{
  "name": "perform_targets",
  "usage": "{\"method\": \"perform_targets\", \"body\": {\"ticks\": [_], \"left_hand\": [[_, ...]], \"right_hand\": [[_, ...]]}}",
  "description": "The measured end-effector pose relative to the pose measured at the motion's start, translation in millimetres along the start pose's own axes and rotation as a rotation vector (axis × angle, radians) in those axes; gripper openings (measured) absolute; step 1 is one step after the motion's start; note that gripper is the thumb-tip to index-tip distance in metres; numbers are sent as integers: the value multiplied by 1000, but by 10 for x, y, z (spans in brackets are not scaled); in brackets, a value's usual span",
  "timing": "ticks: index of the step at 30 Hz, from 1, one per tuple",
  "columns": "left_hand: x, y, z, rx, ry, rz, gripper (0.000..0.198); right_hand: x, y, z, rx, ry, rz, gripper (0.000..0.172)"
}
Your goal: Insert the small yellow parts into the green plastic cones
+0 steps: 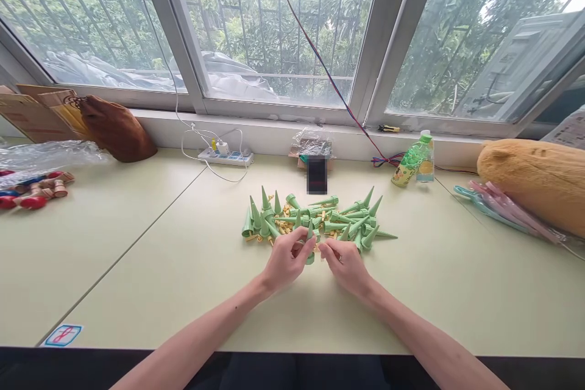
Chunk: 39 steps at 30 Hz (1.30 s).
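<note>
In the head view, the left grip is closed on a green cone, thumb on one side and fingers on the other, the tip pointing up and the wide end down, just above the surface. Just beside it, the right grip has thumb and forefinger drawn together near the cone; something small and pale shows at their tips, but I cannot tell whether it is held. Directly beyond both grips spreads a loose pile of green cones, some upright, others on their sides, with small yellow pieces scattered among them. Farther out, past the pile, stands a dark blurred object in front of a box with clear wrap over it. Beyond the left grip and off to its left is a white power strip; well apart on that same side are red and blue wooden toys and a brown bag. Out past the right grip, to its right, a green bottle leans, and farther right lies a tan plush.
</note>
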State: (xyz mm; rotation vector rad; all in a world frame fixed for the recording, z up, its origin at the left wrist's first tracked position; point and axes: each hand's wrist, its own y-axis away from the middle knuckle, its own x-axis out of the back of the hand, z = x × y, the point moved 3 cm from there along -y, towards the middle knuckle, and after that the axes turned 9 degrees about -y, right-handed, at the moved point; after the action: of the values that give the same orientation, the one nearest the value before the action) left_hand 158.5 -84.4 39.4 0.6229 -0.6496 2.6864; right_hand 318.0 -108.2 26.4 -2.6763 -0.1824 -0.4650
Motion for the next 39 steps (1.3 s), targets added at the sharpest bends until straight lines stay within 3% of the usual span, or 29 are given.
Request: {"method": "perform_targets", "body": {"ticks": [9,23,32,39], "left_hand": [[13,-20,24,26,35,42,25],[-1,11,-26,-51,-97,14,20],[9,-21,16,12,-10,33,26],[-4,-5,-16,-8,-51,1,24]], "right_hand": [[5,5,-82,-25,-91,-7,21],[-11,5,28,-64,-71,-32,41],[5,1,-45,-55,-97,-17,29],[-3,8,18,-51,-82,-19,38]]}}
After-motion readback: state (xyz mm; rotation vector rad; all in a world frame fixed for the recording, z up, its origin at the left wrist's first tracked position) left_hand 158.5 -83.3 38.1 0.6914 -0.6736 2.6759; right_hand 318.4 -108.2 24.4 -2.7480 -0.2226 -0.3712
